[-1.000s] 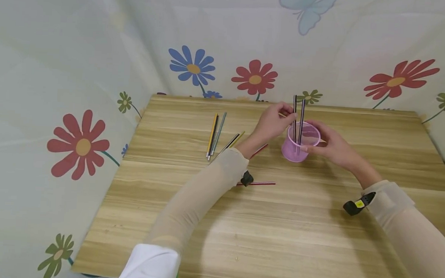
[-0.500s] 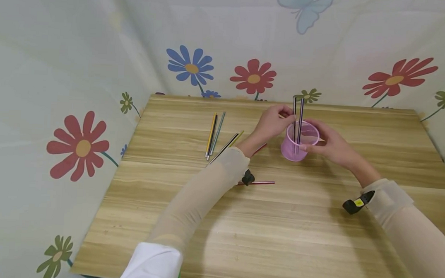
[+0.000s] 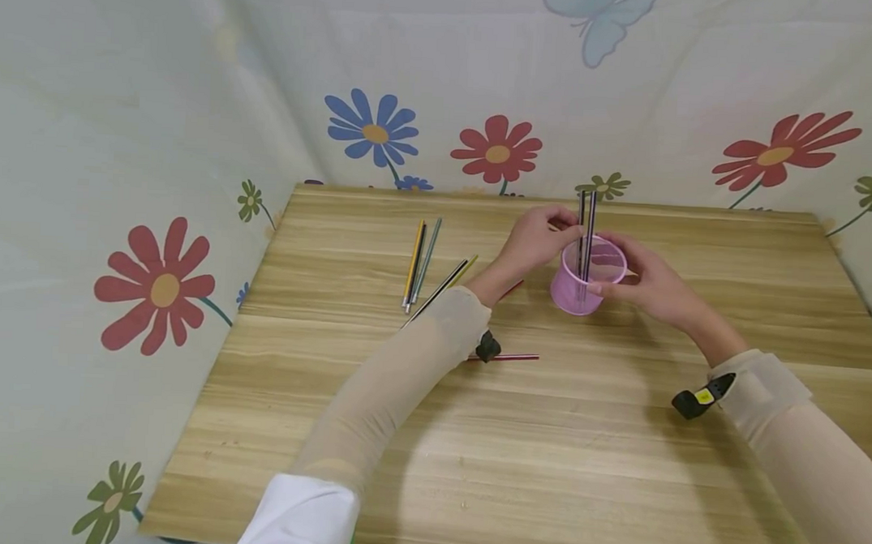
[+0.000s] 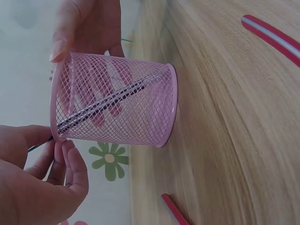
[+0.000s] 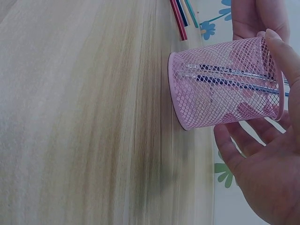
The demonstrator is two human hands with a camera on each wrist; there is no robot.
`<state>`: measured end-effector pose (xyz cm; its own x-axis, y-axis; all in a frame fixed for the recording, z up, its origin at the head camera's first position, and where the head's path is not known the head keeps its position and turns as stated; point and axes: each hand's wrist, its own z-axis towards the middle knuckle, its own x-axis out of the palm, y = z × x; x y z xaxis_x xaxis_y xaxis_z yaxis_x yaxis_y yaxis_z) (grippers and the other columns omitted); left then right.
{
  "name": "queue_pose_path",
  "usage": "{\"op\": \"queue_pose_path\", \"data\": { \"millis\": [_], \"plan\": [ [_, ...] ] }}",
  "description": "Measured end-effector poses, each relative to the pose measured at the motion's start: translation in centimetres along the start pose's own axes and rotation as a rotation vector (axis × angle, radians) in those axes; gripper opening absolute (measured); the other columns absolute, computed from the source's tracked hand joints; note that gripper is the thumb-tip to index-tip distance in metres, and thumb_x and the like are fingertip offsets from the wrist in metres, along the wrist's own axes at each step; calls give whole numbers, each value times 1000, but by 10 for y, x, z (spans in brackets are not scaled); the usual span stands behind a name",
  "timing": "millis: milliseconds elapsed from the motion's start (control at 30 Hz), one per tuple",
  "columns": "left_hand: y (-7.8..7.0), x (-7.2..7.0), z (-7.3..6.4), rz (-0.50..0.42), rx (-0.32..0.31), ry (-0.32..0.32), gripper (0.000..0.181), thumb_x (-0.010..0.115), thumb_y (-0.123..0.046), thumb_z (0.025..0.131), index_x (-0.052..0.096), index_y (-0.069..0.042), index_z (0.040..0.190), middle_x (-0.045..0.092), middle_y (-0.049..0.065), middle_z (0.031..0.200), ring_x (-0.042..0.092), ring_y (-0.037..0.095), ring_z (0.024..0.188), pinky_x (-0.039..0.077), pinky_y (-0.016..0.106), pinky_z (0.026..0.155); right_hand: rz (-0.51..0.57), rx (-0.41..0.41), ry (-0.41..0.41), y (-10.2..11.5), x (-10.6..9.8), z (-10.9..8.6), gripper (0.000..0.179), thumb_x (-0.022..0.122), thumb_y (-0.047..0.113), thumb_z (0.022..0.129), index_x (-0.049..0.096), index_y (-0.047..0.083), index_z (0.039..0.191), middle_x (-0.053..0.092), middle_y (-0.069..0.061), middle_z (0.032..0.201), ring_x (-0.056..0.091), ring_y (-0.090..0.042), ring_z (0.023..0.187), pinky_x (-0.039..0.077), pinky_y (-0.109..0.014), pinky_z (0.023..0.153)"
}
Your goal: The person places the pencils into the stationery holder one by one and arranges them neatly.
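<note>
A pink mesh pencil cup (image 3: 569, 296) stands upright on the wooden table, with two dark striped pencils (image 3: 591, 222) leaning inside and rising above its rim. At the cup's left rim, my left hand (image 3: 536, 240) pinches one of these pencils between thumb and fingers. My right hand (image 3: 655, 286) holds the cup from the right, its thumb at the rim and fingers around the far side. Through the mesh in the left wrist view, both pencils (image 4: 108, 101) slant side by side toward the cup's base. The right wrist view shows their lower ends (image 5: 199, 70) near the bottom.
On the table (image 3: 516, 454), a yellow pencil (image 3: 414, 263), a dark one and a teal pencil (image 3: 428, 259) lie together at left. A black pencil (image 3: 438, 290), a yellow-green pencil (image 3: 467, 269) and two red pencils (image 3: 513, 357) lie around my left forearm, partly covered. A flowered curtain hangs behind.
The upper end of the pencil in my left hand has shifted slightly right, closer to the other pencil. Both pencils stand a little lower than a second ago. My right hand stays on the cup.
</note>
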<state>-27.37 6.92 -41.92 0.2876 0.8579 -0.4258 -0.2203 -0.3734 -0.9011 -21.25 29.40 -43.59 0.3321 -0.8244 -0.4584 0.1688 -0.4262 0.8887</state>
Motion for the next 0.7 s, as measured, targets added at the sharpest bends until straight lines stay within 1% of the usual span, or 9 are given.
{"op": "queue_pose_path", "data": {
  "millis": [133,267,333,433,600,700],
  "plan": [
    [-1,1,1,19,-7,12,18,74,-23,102,74,-10,115,73,-1,106,65,11,101,52,20,83,-4,1,7,-1,-1,0,79,80,12,96,38,13,162,49,-12,156,47,-37,143,50,-45,110],
    [-2,2,2,33,-29,30,19,74,-24,102,75,-10,115,72,-2,106,64,10,102,51,19,83,-3,4,8,-2,0,0,78,80,12,96,38,13,162,49,-12,156,47,-37,143,49,-49,111],
    [-2,3,2,35,-37,36,19,73,-25,103,75,-10,115,72,-3,105,64,10,101,51,19,83,-4,3,6,-1,0,0,78,80,10,96,38,11,162,49,-13,156,47,-38,143,50,-48,111],
    [-1,4,2,38,-30,32,19,74,-25,103,75,-10,115,72,-2,104,64,10,101,51,19,83,-5,-3,4,0,1,0,79,80,8,96,38,9,162,49,-16,156,48,-39,142,51,-43,109],
    [2,5,2,36,-2,33,18,74,-25,102,75,-10,112,71,-3,103,63,9,100,51,19,83,-4,-17,2,-1,1,0,77,80,9,96,38,9,161,49,-15,155,47,-40,142,52,-40,109],
    [4,4,1,36,20,52,17,74,-25,102,75,-11,112,72,-3,104,63,10,100,51,20,84,-1,-13,7,-1,0,-1,77,80,11,96,38,11,161,49,-15,155,47,-39,143,51,-41,109]
  ]
}}
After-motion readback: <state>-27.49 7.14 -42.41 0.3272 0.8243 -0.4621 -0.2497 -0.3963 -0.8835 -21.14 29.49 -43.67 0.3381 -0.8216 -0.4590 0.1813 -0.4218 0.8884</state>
